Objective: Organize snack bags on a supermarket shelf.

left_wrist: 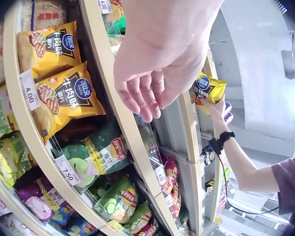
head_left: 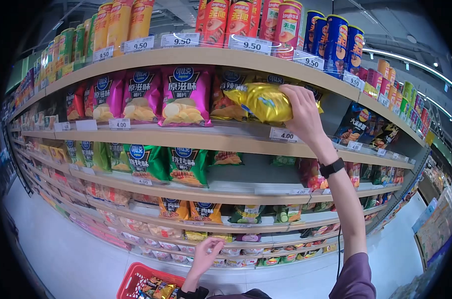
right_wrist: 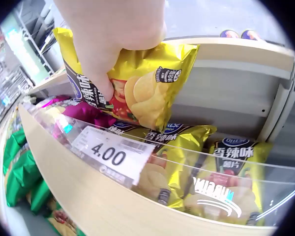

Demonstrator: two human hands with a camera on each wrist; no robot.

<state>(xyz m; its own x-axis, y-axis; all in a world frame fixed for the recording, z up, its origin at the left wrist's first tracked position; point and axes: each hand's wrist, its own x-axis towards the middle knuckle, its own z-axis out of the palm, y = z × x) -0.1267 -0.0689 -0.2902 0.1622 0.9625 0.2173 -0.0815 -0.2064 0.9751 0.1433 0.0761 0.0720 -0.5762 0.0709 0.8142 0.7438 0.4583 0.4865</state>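
Note:
My right hand (head_left: 305,112) grips a yellow bag of potato chips (head_left: 265,102) in front of the upper snack shelf. In the right wrist view, the thumb presses against the front of that bag, which is above the shelf's clear plastic lip (right_wrist: 236,184). Behind the lip stand more yellow chip bags (right_wrist: 228,169) of the same kind. Low down, my left hand (head_left: 206,256) hangs with loosely bent fingers and nothing in it. The left wrist view has it before the shelves, near orange chip bags (left_wrist: 69,101).
Magenta chip bags (head_left: 186,94) stand left of the yellow ones, with green bags (head_left: 188,164) one shelf below. Chip canisters (head_left: 288,30) line the top. A red basket (head_left: 131,273) with several snack packs is at the bottom. Price tags (head_left: 285,134) stick out along the shelf edges.

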